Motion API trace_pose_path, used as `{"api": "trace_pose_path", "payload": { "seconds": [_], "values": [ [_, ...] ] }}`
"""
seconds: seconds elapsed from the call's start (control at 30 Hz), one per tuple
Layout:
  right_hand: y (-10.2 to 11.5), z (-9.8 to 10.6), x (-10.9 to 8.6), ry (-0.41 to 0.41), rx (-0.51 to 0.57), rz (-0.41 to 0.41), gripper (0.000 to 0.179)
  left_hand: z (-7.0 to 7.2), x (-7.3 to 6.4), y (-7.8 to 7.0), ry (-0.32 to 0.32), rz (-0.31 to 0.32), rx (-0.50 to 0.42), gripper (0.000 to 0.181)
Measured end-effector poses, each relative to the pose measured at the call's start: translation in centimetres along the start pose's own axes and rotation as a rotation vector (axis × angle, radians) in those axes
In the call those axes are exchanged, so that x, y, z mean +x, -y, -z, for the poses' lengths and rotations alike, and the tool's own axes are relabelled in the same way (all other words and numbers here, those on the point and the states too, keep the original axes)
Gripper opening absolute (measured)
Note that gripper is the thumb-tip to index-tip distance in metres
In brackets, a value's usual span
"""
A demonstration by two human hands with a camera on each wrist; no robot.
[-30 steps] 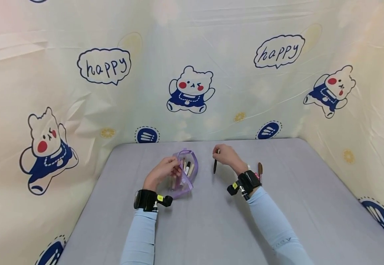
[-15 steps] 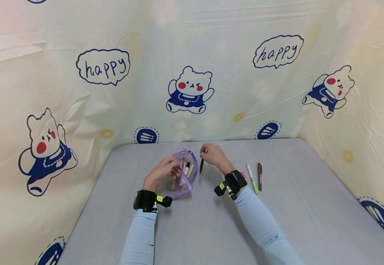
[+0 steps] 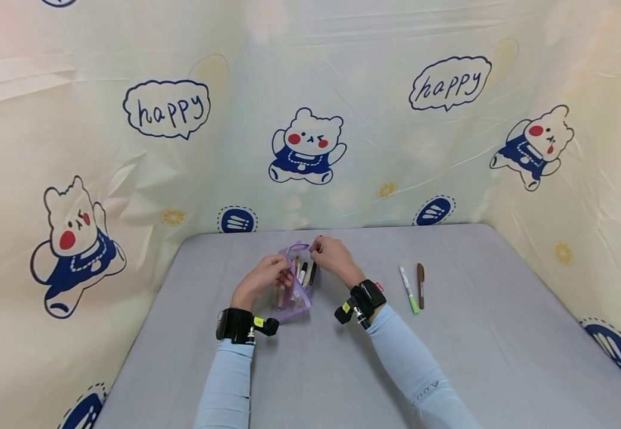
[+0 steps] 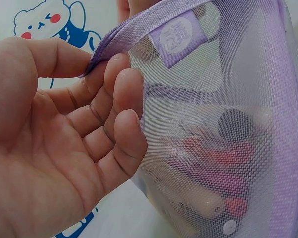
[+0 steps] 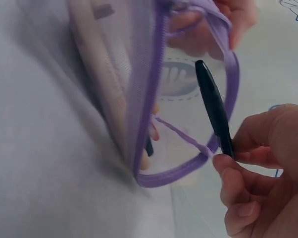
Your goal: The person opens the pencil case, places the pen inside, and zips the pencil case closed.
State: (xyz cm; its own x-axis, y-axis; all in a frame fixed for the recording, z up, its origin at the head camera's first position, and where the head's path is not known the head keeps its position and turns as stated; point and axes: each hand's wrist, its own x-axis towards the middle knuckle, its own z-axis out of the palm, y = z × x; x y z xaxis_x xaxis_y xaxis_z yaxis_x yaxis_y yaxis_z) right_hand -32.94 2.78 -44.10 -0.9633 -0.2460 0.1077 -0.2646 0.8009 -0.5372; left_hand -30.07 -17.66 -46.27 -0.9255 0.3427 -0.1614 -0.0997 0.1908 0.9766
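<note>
Left hand (image 3: 264, 276) pinches the purple mesh pencil case (image 4: 286, 134) open on the surface (image 3: 315, 375); right hand (image 3: 337, 260) pinches a black pen (image 5: 212, 99) at the mouth, where it could snag if the case sags

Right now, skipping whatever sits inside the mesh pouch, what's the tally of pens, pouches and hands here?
Pens: 3 (a black pen held up, a green-and-white pen and a brown pen lying down)
Pouches: 1 (purple mesh pouch)
Hands: 2 (left hand, right hand)
Total: 6
</note>
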Motion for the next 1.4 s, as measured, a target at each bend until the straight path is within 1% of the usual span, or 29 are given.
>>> {"api": "trace_pose_path", "payload": {
  "seconds": [0.17, 0.27, 0.43, 0.63, 0.73, 0.9, 1.0, 1.1, 1.27, 1.4],
  "values": [
    [0.4, -0.7, -0.2, -0.015, 0.000, 0.005, 0.012, 0.0, 0.0, 0.0, 0.008, -0.014, -0.003, 0.024],
    [0.8, -1.0, -0.3, -0.003, -0.014, 0.015, 0.011, 0.0, 0.0, 0.0, 0.013, -0.019, 0.002, 0.024],
    [1.4, -1.3, -0.4, 0.014, -0.030, 0.047, 0.011, 0.0, 0.1, -0.2, 0.009, -0.008, 0.001, 0.025],
    [1.4, -1.5, -0.5, -0.014, -0.056, 0.029, 0.010, -0.1, 0.1, -0.4, 0.010, -0.006, 0.008, 0.026],
    [1.6, -1.6, -0.7, -0.002, -0.038, 0.038, 0.010, -0.1, 0.0, -0.4, 0.010, -0.003, 0.008, 0.026],
    [2.2, -1.8, -1.0, 0.040, 0.026, 0.062, 0.012, 0.0, 0.0, -0.4, 0.012, -0.019, 0.011, 0.027],
    [2.5, -2.0, -1.1, 0.052, 0.033, 0.071, 0.012, 0.0, 0.1, -0.4, 0.006, -0.024, 0.017, 0.027],
    [2.5, -2.0, -1.2, 0.053, 0.032, 0.077, 0.011, 0.1, 0.1, -0.3, -0.002, -0.018, 0.018, 0.027],
    [2.1, -1.6, -1.5, 0.048, 0.065, 0.065, 0.007, 0.1, 0.0, -0.2, -0.001, -0.006, 0.017, 0.026],
    [1.6, -1.2, -1.5, 0.036, 0.052, 0.054, 0.010, 0.0, -0.1, -0.1, -0.002, 0.001, 0.012, 0.026]
  ]
}}
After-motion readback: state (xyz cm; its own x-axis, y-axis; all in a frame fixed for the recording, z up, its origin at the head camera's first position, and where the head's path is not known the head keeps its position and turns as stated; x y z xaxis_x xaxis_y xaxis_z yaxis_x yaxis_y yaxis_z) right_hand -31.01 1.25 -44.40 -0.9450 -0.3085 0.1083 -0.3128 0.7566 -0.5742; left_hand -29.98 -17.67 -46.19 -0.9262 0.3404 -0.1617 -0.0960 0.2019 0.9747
